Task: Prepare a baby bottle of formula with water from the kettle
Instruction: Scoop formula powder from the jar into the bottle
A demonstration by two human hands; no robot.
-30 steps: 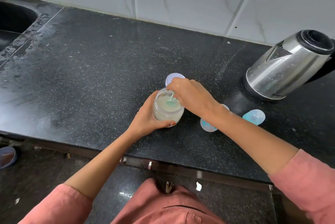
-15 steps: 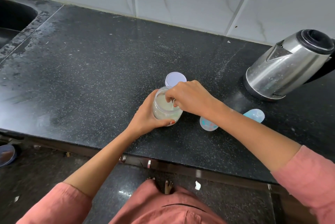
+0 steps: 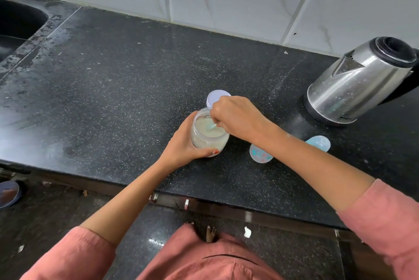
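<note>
While the scoop works, head view: right hand (image 3: 235, 116) pinches the handle of the pale teal scoop (image 3: 212, 126), its bowl down in the powder; left hand (image 3: 183, 148) curls round the jar (image 3: 209, 141), steadying it on the countertop (image 3: 113, 87).
Change: half a second ago the right hand covered the jar mouth and hid the scoop; now the scoop shows again.
Meaning: a measure is being loaded, I'd judge, and not yet carried across.
Baby bottle (image 3: 259, 154): just right of the pinch, partly under the right forearm, apart from the jar; clear with coloured dots.
Lid (image 3: 216, 97): flat white disc just beyond the pinch.
Kettle (image 3: 360, 84): well right of the grip; polished steel, black top.
Textures: rounded clear jar, fine cream powder, glossy black speckled stone.
</note>
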